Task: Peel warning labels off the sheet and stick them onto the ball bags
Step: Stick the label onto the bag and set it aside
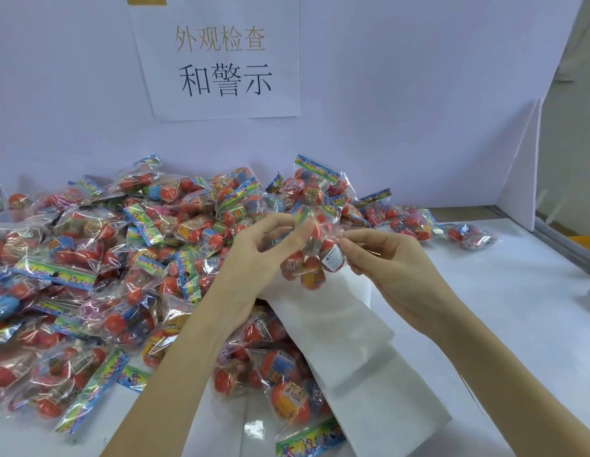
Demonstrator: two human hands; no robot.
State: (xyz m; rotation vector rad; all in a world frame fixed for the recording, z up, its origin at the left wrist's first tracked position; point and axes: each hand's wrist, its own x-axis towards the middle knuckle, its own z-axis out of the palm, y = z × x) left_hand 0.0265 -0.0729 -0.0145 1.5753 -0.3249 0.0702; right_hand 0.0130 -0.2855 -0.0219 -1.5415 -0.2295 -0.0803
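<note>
A clear ball bag (308, 255) with orange-red balls hangs between my hands above the table. My left hand (264, 249) grips its upper part, thumb and fingers curled round the plastic. My right hand (382, 258) pinches the bag's right side, fingertips beside a white warning label (333, 258) stuck on the bag. White label sheets (353, 341) lie on the table under my hands, partly covering other bags.
A big heap of ball bags (105, 258) covers the table's left and back. A few bags (458, 232) lie at the back right. A paper sign (221, 61) hangs on the white back wall. White table surface (501, 308) shows at right.
</note>
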